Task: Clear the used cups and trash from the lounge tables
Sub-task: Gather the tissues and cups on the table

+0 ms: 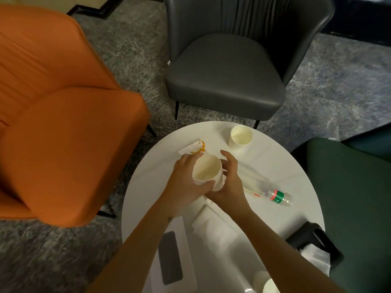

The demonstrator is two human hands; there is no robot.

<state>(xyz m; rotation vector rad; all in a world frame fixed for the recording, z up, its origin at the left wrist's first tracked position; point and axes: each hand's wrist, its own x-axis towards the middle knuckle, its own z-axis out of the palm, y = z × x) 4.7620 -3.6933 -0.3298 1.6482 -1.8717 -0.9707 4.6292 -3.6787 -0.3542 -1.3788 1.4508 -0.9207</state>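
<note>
The step in hand looks like gathering the cups. The left hand [186, 178] wraps its grip round a paper cup [206, 169], held over the middle of the round white surface [300, 174] with its mouth tilted toward the camera. The right hand [231, 179] lies against the cup's right side, fingers loosely curved and one raised clear. I cannot tell whether its grip closes on the cup or only steadies it.

A second cup [241, 137] stands upright near the far edge, well apart from the hands. The next move probably calls for freeing one hand to fetch it and nest the two together. After that come the plastic bottle [275, 194], lying on its side to the right, and the wrapper [193, 148], just beyond the left hand and partly hidden by it.

The held cup's lower right shows a pale band, perhaps another cup nested beneath, but blur leaves this unsure. More cups [266, 282] are cut off at the bottom edge. The forearms cover part of a white box [169, 256] and some paper [213, 227].
</note>
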